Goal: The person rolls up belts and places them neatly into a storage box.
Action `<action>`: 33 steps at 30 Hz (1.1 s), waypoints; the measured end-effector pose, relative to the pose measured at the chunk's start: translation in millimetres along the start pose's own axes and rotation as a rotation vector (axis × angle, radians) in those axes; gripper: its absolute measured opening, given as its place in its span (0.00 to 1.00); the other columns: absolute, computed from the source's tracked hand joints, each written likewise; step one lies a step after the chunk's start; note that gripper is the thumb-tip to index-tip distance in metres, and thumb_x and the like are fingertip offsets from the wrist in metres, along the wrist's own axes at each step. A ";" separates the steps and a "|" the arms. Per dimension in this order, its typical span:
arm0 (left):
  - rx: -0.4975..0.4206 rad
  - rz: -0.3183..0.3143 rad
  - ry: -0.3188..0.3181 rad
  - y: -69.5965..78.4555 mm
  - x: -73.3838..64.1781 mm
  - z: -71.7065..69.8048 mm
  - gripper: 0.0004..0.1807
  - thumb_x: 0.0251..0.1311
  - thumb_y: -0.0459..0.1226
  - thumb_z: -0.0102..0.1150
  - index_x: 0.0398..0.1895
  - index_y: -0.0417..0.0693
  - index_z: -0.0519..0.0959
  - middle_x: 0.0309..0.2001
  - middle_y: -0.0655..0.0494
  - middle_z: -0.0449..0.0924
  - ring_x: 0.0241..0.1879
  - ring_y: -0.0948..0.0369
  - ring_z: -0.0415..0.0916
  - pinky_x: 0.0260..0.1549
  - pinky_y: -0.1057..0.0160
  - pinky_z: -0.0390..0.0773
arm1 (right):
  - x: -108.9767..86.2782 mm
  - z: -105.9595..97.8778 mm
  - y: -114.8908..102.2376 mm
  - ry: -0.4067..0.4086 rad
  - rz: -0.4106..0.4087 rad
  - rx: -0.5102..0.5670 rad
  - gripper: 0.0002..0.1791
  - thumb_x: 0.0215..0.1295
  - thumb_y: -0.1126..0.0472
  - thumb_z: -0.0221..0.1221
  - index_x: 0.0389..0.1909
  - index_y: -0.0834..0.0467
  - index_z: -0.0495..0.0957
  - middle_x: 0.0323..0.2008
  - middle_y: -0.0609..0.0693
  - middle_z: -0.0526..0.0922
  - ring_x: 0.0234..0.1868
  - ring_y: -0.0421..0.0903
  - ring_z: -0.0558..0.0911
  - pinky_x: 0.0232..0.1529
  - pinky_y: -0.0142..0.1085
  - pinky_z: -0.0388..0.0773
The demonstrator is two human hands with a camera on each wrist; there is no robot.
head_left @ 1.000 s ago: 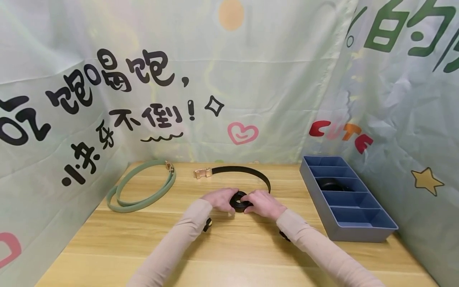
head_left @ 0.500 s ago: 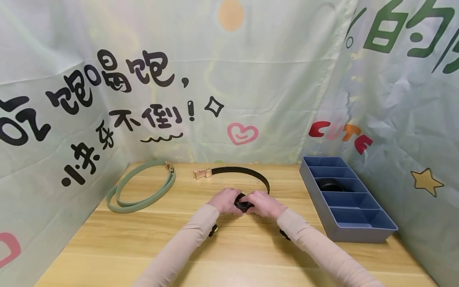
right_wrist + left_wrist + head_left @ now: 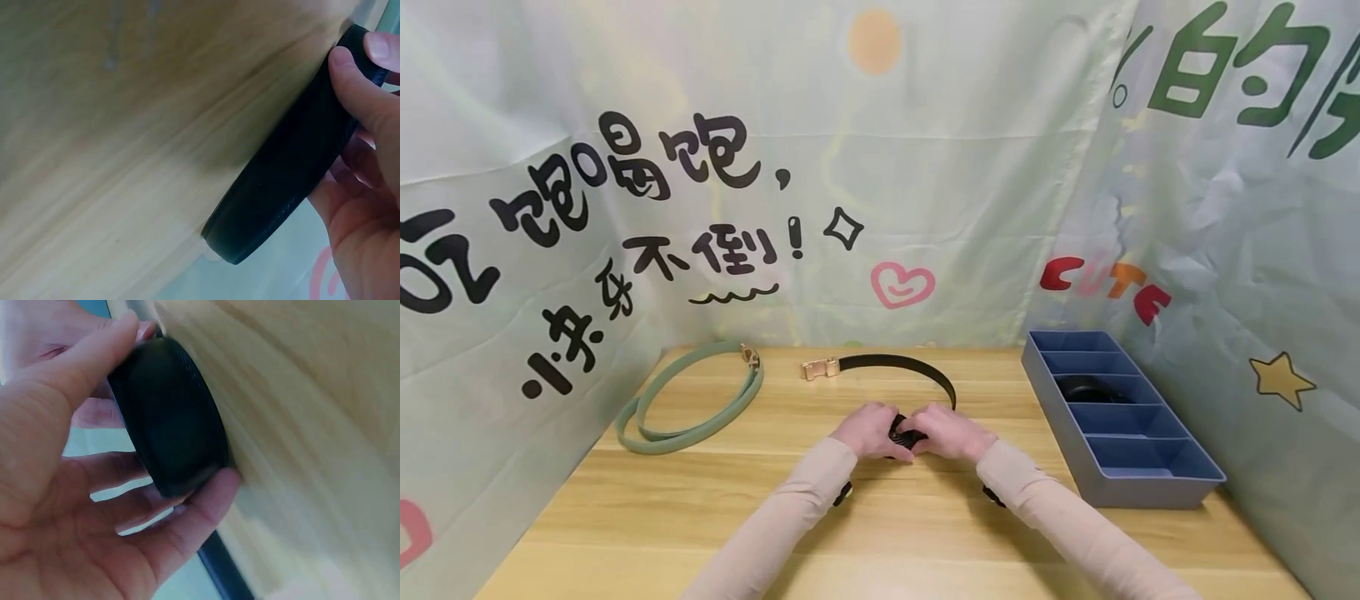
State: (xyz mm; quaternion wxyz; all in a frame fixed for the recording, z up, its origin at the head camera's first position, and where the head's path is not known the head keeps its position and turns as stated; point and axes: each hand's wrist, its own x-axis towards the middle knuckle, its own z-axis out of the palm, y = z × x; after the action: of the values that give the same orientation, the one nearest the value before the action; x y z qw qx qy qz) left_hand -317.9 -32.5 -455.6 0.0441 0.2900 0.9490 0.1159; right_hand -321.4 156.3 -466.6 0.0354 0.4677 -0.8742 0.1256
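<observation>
A black belt [image 3: 907, 437] is partly wound into a tight coil near the middle of the wooden table. My left hand [image 3: 868, 431] grips the coil's left side. In the left wrist view, its thumb and fingers bracket the outer black turn [image 3: 169, 419]. From the right, my right hand [image 3: 951, 432] holds the same coil, its fingertips over the centre. The right wrist view shows the belt's smooth outer face [image 3: 287, 156] running away from my thumb. The unwound strap [image 3: 898, 361] curves back and left to a rose-gold buckle [image 3: 818, 368]. Fingers hide much of the coil.
At the back left lies a loosely looped green belt [image 3: 688, 437] with a gold-toned buckle. A blue-grey divided box [image 3: 1138, 493] stands on the right, a rolled black item [image 3: 1090, 388] in its middle compartment. Printed cloth [image 3: 880, 183] hangs behind and beside the table.
My left hand has moved right, closer to my right hand, and covers more of the coil. The coil's open centre, seen earlier, is now mostly hidden. The view has shifted slightly.
</observation>
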 end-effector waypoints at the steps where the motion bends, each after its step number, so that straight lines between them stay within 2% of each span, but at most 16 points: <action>1: -0.002 0.003 0.005 0.3 -0.1 0.2 0.29 0.44 0.58 0.74 0.40 0.48 0.78 0.35 0.55 0.80 0.35 0.60 0.75 0.37 0.64 0.75 | -0.6 -0.6 0.4 -0.004 -0.007 0.007 0.18 0.56 0.59 0.69 0.49 0.53 0.83 0.38 0.49 0.86 0.39 0.41 0.84 0.43 0.34 0.79; 5: -0.038 0.043 -0.011 -1.1 -0.6 0.9 0.23 0.46 0.52 0.75 0.41 0.52 0.78 0.35 0.59 0.80 0.36 0.62 0.75 0.39 0.65 0.74 | -3.7 -2.8 3.7 -0.040 -0.020 0.065 0.22 0.56 0.62 0.68 0.53 0.56 0.81 0.41 0.51 0.85 0.42 0.43 0.83 0.46 0.35 0.79; 8: -0.065 0.059 -0.041 -1.9 -1.6 0.9 0.21 0.46 0.49 0.76 0.39 0.53 0.77 0.34 0.60 0.79 0.35 0.63 0.73 0.39 0.66 0.73 | -4.3 -2.7 5.6 -0.048 -0.044 0.095 0.21 0.56 0.62 0.68 0.52 0.58 0.81 0.43 0.52 0.85 0.44 0.44 0.83 0.46 0.35 0.79; 14: -0.031 -0.036 0.004 3.5 -2.9 3.5 0.28 0.43 0.57 0.75 0.35 0.46 0.77 0.33 0.55 0.77 0.32 0.62 0.71 0.36 0.65 0.74 | -2.2 0.5 6.7 -0.026 -0.046 0.080 0.14 0.58 0.58 0.67 0.46 0.54 0.83 0.40 0.46 0.87 0.41 0.37 0.83 0.44 0.31 0.79; 17: -0.030 -0.070 0.018 5.8 -2.0 4.8 0.29 0.42 0.59 0.75 0.34 0.45 0.78 0.33 0.53 0.77 0.31 0.61 0.72 0.35 0.64 0.74 | -3.4 -0.7 7.7 -0.027 -0.046 0.067 0.16 0.58 0.59 0.67 0.48 0.54 0.83 0.42 0.47 0.87 0.42 0.39 0.84 0.45 0.33 0.79; 21: -0.061 -0.066 0.016 3.9 0.2 4.7 0.27 0.42 0.54 0.77 0.38 0.47 0.78 0.36 0.54 0.78 0.35 0.61 0.73 0.39 0.63 0.75 | -6.0 -5.7 10.5 -0.057 -0.047 0.059 0.22 0.56 0.65 0.67 0.54 0.57 0.80 0.46 0.52 0.86 0.47 0.45 0.84 0.50 0.38 0.79; 26: -0.072 -0.002 -0.001 0.4 2.2 3.1 0.25 0.42 0.50 0.78 0.40 0.51 0.77 0.37 0.58 0.79 0.36 0.63 0.74 0.41 0.66 0.74 | -5.8 -8.4 13.1 -0.091 -0.035 0.054 0.22 0.56 0.64 0.67 0.54 0.57 0.80 0.48 0.51 0.85 0.49 0.46 0.83 0.51 0.38 0.79; 28: -0.052 -0.007 -0.004 1.2 2.3 3.4 0.26 0.42 0.51 0.78 0.39 0.49 0.77 0.36 0.57 0.78 0.36 0.62 0.73 0.40 0.65 0.74 | -4.8 -6.9 12.8 -0.081 -0.034 0.043 0.20 0.57 0.62 0.67 0.52 0.57 0.81 0.47 0.50 0.86 0.48 0.44 0.84 0.50 0.37 0.79; 33: 0.003 -0.069 0.019 6.4 2.7 6.4 0.31 0.43 0.60 0.73 0.36 0.44 0.77 0.34 0.52 0.77 0.34 0.60 0.72 0.36 0.63 0.74 | -3.2 -3.1 10.1 -0.044 -0.014 0.030 0.14 0.61 0.56 0.65 0.49 0.50 0.84 0.42 0.44 0.87 0.41 0.36 0.84 0.44 0.32 0.79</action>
State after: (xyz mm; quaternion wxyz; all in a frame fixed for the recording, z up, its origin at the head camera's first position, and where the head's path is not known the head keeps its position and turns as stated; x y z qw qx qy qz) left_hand -315.8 -24.6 -460.2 0.0385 0.2560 0.9590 0.1157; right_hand -328.1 165.0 -466.1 0.0099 0.4769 -0.8695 0.1280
